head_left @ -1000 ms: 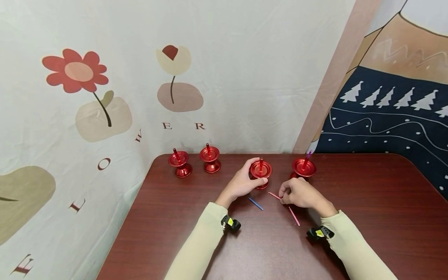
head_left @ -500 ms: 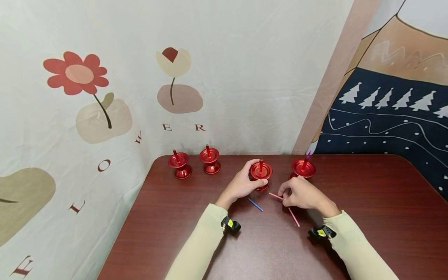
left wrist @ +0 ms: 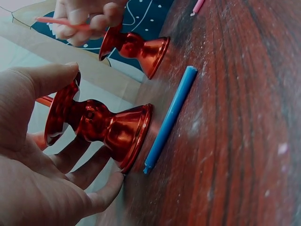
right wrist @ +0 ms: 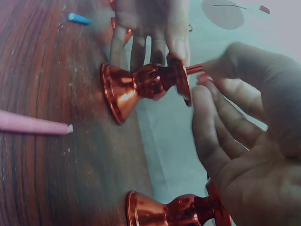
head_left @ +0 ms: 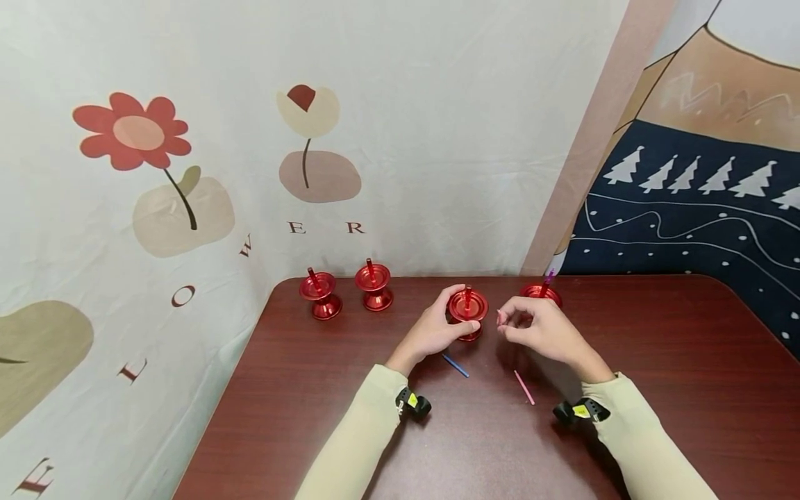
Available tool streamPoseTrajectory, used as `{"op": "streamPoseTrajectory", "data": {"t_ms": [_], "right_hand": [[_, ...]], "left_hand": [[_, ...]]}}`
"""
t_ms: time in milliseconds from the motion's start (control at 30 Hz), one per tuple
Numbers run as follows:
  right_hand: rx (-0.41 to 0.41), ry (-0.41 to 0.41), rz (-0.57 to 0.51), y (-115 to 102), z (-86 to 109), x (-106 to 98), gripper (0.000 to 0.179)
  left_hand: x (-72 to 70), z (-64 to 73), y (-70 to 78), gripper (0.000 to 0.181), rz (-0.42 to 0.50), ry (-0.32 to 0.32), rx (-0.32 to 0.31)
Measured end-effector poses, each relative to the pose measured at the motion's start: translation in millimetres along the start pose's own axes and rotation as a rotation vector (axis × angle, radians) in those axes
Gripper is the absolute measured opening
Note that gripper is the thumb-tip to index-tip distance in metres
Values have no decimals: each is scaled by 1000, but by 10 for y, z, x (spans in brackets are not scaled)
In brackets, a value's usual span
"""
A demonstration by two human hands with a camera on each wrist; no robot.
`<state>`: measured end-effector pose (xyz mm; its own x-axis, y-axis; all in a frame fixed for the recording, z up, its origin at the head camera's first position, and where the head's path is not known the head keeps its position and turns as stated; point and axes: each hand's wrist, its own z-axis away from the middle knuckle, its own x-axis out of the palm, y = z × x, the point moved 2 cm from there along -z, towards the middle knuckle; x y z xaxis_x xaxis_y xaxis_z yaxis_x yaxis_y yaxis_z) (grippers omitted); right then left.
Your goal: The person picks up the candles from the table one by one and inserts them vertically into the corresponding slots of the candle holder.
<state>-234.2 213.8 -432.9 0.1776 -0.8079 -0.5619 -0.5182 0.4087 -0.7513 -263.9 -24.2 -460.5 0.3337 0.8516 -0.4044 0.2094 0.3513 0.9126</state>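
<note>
My left hand (head_left: 431,328) grips a shiny red metal candle holder (left wrist: 96,120) by its dish, with the thumb on the rim and fingers behind the body. A red tube (head_left: 468,297) rises from the dish's middle. Slightly to the right, my right hand (head_left: 542,328) pinches a thin pink candle (left wrist: 61,21) above the table; in the head view the fingers hide most of it. A blue candle (head_left: 455,365) lies in front of the gripped holder, and another pink candle (head_left: 524,387) lies below the right hand.
Behind the right hand stands a red holder (head_left: 531,289) with a purple candle (head_left: 549,279) in it. Two more red holders, one at far left (head_left: 317,286) and one beside it (head_left: 373,276), stand near the back edge. A printed cloth (head_left: 437,139) hangs behind the wooden table (head_left: 312,389).
My right hand has picked up the pink candle that lay at its fingertips and raised it off the table, toward the gripped holder's height. The left hand keeps its hold.
</note>
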Motion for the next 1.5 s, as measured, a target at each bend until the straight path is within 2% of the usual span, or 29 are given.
{"op": "streamPoseTrajectory", "data": {"t_ms": [300,567,800,1067,1500], "right_hand": [[16,225,3,-65,-23,-20,14],[10,317,-32,-133,-35,-10,14],[-1,394,22,-199,-53,13,12],[-22,405,26,-230,-60,37,13],[-83,369,129,-229,-67,51,15]], "left_hand": [[61,10,41,80,9,-28,10],[127,32,108,81,-21,-86,16],[180,33,118,83,-71,-131,33],[228,60,144,82,-88,-170,22],[247,91,183,82,-80,-195,35]]}}
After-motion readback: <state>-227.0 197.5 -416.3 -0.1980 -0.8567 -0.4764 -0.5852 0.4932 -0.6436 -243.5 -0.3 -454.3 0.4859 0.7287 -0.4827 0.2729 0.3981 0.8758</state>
